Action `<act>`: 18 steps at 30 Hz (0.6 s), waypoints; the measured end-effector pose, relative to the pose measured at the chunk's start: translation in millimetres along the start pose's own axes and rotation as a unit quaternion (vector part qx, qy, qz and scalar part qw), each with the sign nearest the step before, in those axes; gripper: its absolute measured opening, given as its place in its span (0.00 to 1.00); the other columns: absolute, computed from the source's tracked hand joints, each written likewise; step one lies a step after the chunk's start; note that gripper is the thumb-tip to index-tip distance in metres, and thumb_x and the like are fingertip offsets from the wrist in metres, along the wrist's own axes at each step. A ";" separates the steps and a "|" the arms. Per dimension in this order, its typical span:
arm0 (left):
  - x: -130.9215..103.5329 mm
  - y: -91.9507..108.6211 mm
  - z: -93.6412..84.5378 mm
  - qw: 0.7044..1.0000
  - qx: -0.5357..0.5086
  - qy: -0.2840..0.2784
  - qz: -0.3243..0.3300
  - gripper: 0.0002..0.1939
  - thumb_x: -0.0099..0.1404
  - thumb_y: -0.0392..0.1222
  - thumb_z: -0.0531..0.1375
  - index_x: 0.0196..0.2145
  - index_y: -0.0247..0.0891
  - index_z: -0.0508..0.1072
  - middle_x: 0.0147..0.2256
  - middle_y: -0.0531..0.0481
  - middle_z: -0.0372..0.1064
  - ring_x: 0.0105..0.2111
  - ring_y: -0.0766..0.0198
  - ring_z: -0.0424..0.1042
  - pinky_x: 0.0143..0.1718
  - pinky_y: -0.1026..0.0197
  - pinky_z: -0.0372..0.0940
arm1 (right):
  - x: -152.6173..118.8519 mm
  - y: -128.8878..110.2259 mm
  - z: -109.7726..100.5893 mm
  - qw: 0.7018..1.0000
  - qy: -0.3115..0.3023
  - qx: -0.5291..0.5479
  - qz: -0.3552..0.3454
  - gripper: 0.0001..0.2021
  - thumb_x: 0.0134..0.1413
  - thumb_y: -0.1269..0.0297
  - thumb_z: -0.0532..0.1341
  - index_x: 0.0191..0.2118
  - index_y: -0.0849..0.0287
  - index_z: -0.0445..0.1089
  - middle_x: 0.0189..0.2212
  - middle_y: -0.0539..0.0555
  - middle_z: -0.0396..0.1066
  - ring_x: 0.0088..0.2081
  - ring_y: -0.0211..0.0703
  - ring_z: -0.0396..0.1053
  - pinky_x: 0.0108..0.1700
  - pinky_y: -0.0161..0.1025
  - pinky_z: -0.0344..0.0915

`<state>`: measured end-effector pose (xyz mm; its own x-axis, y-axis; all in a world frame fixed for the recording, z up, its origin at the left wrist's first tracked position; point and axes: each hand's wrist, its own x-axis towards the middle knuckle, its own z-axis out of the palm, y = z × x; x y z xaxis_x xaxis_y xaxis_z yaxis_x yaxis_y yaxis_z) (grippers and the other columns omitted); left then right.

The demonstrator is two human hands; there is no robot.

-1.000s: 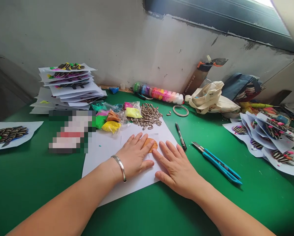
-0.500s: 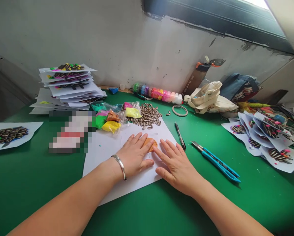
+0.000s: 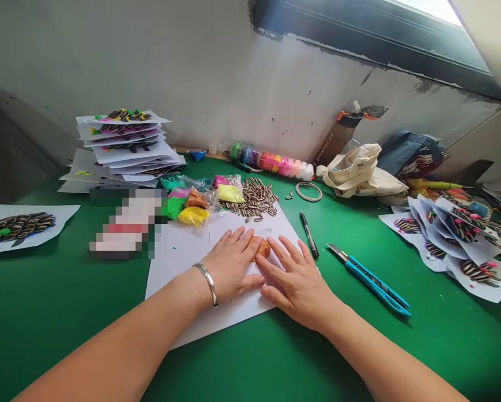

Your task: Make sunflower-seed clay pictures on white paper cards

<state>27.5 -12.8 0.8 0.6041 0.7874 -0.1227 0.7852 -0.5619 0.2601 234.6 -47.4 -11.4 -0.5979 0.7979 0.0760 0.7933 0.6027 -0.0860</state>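
Observation:
An orange-brown piece of modelling clay (image 3: 262, 249) lies on a white sheet of paper (image 3: 183, 245), partly covered by fingers. My left hand (image 3: 231, 262), with a silver bangle at the wrist, rests flat with its fingers stretched out over the clay's left side. From the right, my right hand (image 3: 294, 276) lies flat with its fingers apart, fingertips at the clay's right edge. Both thumbs point inward on the paper, close together. Striped sunflower seeds (image 3: 254, 201) are heaped at the sheet's far edge, beside bags of coloured clay (image 3: 194, 215).
Right of the paper lie a black pen (image 3: 309, 234) and a blue utility knife (image 3: 374, 285), blade out. A tape roll (image 3: 309, 191), cloth bag (image 3: 353, 173) and bottle (image 3: 336, 137) stand farther back. Seed-decorated sheets are stacked left (image 3: 125, 145) and right (image 3: 455, 234).
My right hand's fingers have spread a little and show more of the clay. My left hand stays on it. The whole view has shifted slightly.

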 end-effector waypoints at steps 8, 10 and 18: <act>-0.3 1.9 -3.0 1.000 0.003 -0.012 -0.001 0.38 0.64 0.60 0.53 0.64 0.36 0.52 0.66 0.37 0.45 0.65 0.42 0.42 0.62 0.38 0.42 | -1.4 1.6 -1.1 0.999 0.020 0.024 0.017 0.24 0.63 0.50 0.50 0.63 0.42 0.56 0.68 0.55 0.42 0.67 0.56 0.41 0.62 0.65 0.41; 0.1 2.3 -3.3 1.000 0.010 -0.021 -0.005 0.38 0.64 0.60 0.52 0.65 0.36 0.51 0.66 0.37 0.45 0.65 0.42 0.41 0.62 0.39 0.41 | -1.2 1.1 -1.5 1.000 0.011 0.026 0.008 0.21 0.63 0.50 0.51 0.60 0.41 0.60 0.67 0.54 0.45 0.67 0.56 0.42 0.62 0.65 0.41; -0.2 2.6 -4.2 1.000 0.005 -0.017 -0.003 0.38 0.64 0.62 0.51 0.65 0.36 0.51 0.66 0.38 0.43 0.66 0.42 0.40 0.62 0.40 0.41 | 1.5 2.5 -8.0 0.998 0.005 0.066 0.024 0.24 0.64 0.50 0.49 0.64 0.42 0.53 0.68 0.55 0.43 0.67 0.55 0.42 0.62 0.64 0.43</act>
<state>28.9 -13.4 5.5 0.6029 0.7822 -0.1572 0.7906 -0.5592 0.2497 236.5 -44.9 -3.5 -0.5575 0.8264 0.0793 0.7990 0.5600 -0.2192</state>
